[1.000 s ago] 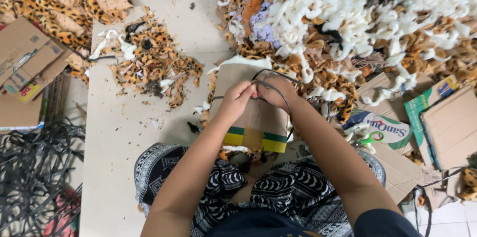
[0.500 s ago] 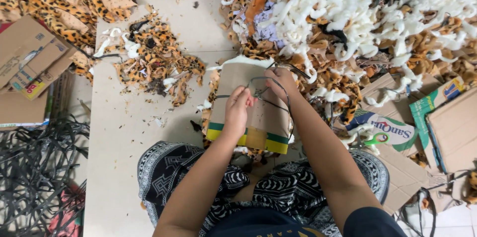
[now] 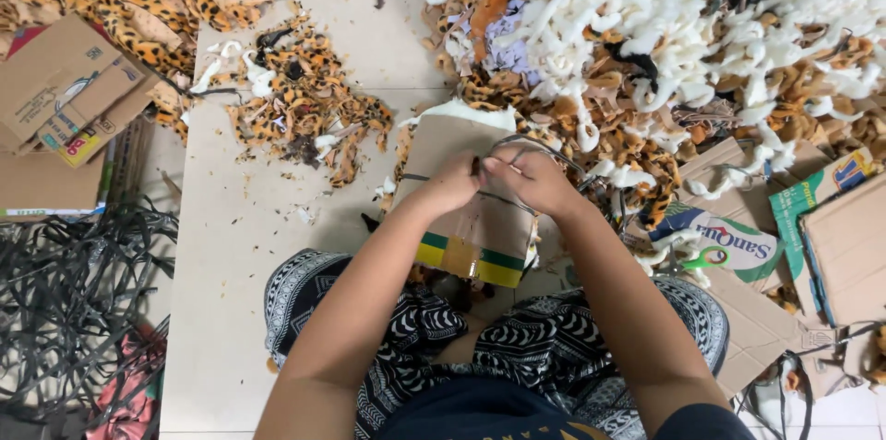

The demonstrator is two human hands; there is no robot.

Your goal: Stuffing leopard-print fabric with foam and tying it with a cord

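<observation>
A person sits on the floor with both hands close together over a flat brown cardboard piece (image 3: pixel 466 219). The cardboard lies just in front of the knees, in the middle of the scene, and has a green and yellow stripe on its near edge. The left hand (image 3: pixel 449 184) and the right hand (image 3: pixel 533 180) almost touch. Both are pinched on a thin dark strap (image 3: pixel 517 147) that loops over the cardboard. The fingers look closed tight on it.

I think the strap is light and bendy, a bit springy, and maybe slippery. It would be best held near its ends, where the fingers are now. The cardboard looks light and stiff, but it could bend or crease if pushed hard. Its edges are the easy place to grab it.

I count one cardboard piece under the hands and one strap in them. Far and to the right is one big heap of fluffy white and spotted scraps (image 3: pixel 664 43). A smaller heap of spotted scraps (image 3: pixel 295 103) lies far and to the left. One tangle of black straps (image 3: pixel 69 311) sits near on the left. Flat boxes lie on both sides, too many and too mixed to count.
</observation>
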